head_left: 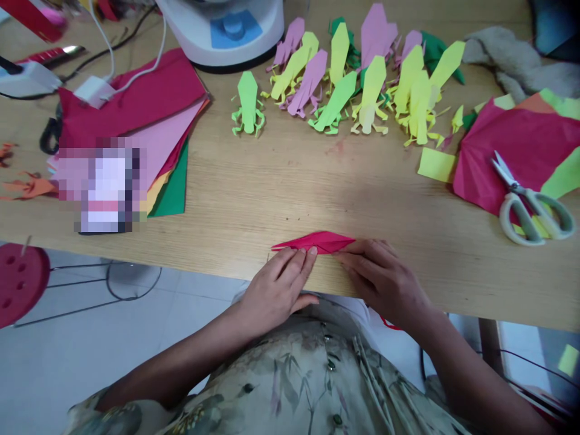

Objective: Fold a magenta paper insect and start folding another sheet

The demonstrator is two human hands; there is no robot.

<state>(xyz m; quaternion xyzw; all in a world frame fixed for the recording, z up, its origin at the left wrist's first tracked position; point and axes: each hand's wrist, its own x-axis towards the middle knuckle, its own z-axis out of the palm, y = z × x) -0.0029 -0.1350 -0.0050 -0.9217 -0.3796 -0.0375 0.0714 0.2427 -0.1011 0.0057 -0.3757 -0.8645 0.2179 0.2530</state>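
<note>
A slim piece of folded red paper (333, 240), pointed at both ends, lies near the front edge of the table. My left hand (281, 284) rests its stretched fingertips on the lower edge of this paper, with the thumb held apart. At the paper's right tip, the fingers of my right hand (385, 275) are closed in a pinch. The right thumb is mostly hidden beneath the fingers.
Several origami insects (248, 103) stand at the back of the table. Scissors (528, 199) lie on a crumpled red sheet (498, 145) at right. Stacked coloured paper (172, 163) and a blurred phone (109, 187) are at left. A white appliance (226, 30) stands behind; a red stool (22, 284) is below left.
</note>
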